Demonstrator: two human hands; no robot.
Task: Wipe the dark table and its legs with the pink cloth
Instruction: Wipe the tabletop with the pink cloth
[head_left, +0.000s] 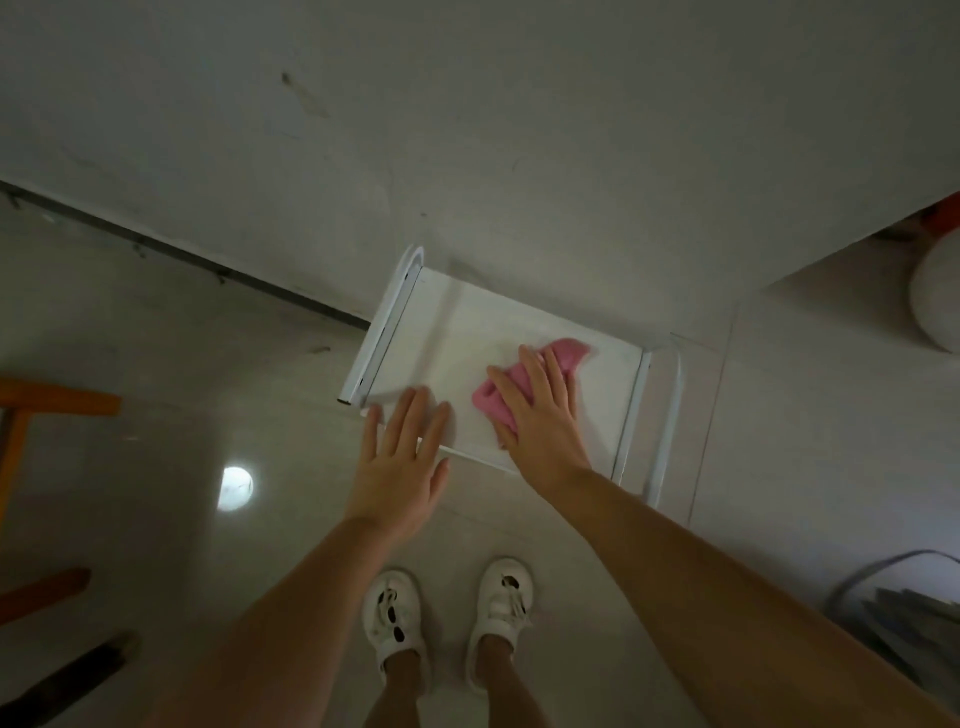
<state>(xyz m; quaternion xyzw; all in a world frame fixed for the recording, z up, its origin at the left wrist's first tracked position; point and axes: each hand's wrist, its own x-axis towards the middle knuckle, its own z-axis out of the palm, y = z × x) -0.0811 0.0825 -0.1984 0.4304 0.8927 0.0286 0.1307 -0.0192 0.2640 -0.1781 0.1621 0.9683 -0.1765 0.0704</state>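
Presently the pink cloth (506, 392) is pressed flat on the table (467, 332) top, near its right end, by the right hand (537, 415), fingers spread for coverage. Left hand (402, 462), fingers straight & apart, is braced on the front edge, prob. to steady it.

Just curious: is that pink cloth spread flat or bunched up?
Bunched up: the cloth shows rumpled folds under the right hand pressing it on the table.
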